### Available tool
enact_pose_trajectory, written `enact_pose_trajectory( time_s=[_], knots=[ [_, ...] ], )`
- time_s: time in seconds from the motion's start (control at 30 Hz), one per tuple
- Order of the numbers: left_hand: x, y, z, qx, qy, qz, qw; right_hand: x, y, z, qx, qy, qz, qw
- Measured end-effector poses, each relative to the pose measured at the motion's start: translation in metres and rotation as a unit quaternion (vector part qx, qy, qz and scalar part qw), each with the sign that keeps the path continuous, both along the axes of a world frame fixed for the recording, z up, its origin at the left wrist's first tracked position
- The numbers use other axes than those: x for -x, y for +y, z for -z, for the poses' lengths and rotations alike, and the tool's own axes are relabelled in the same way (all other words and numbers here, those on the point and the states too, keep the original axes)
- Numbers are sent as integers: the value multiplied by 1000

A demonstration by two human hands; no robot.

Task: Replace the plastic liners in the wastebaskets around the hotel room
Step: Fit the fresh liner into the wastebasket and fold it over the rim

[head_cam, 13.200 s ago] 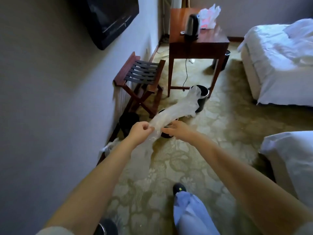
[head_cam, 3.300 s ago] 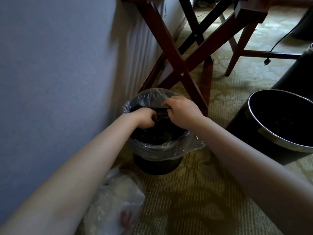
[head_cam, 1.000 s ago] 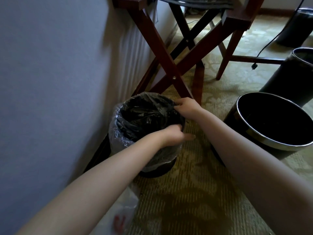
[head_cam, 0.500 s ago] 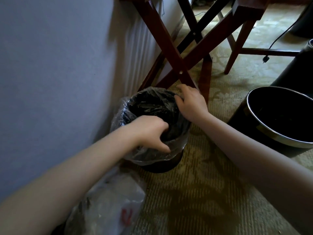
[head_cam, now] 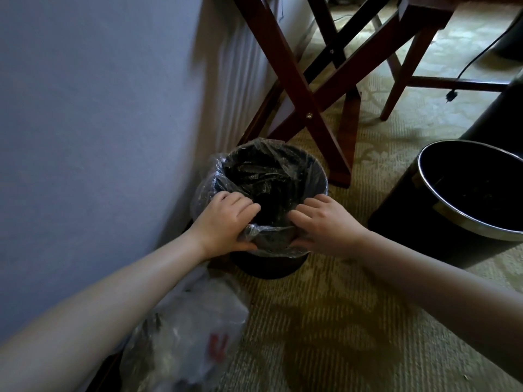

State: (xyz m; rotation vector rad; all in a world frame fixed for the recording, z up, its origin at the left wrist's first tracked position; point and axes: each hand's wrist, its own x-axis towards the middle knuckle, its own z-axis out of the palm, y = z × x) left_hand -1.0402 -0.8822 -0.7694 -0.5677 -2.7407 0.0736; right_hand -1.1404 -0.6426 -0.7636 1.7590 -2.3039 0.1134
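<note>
Wall, pale, is filling the left side. Patterned carpet is covering the floor.

Furniture, 2 pieces: a folding rack of dark red wood is standing with crossed legs against the wall, one foot coming down just beside the far right rim of the small bin. A table leg with a cross rail is standing behind it.

Wastebaskets, 2 counted in full:
- large wastebasket, black with a metal rim band, unlined, is sitting well to the right, apart from the hands.
- small wastebasket, black, is standing on the carpet close to the wall, under the rack's edge.

Plastic, 2 items: a crumpled used bag is lying on the floor near the wall, partly under the left forearm. A clear liner is sitting inside the small wastebasket, its edge folding over the rim.

Hands, 2: the left hand and right hand are gripping the liner at the near rim, fingers curling inside, thumbs pressing the outside.

Cord, 1, black, is hanging at upper right with its plug loose.
</note>
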Motion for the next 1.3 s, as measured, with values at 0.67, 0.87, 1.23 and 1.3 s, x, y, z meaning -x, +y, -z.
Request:
enact_pose_trajectory(
  time_s=[0.67, 0.87, 1.23, 1.3],
  knots=[
    [19, -5, -7, -631, -219, -405, 624, -81, -54, 27, -304, 212, -90, 924],
    [23, -9, -6, -599, -222, -435, 635, -82, -48, 23, -283, -59, -116, 950],
    [27, 5, -42, -368, 94, -339, 860, -58, -44, -35, 89, -80, -105, 987],
    [37, 15, -54, -388, 91, -310, 863, -46, -33, -46, 130, -82, -57, 986]
  ],
)
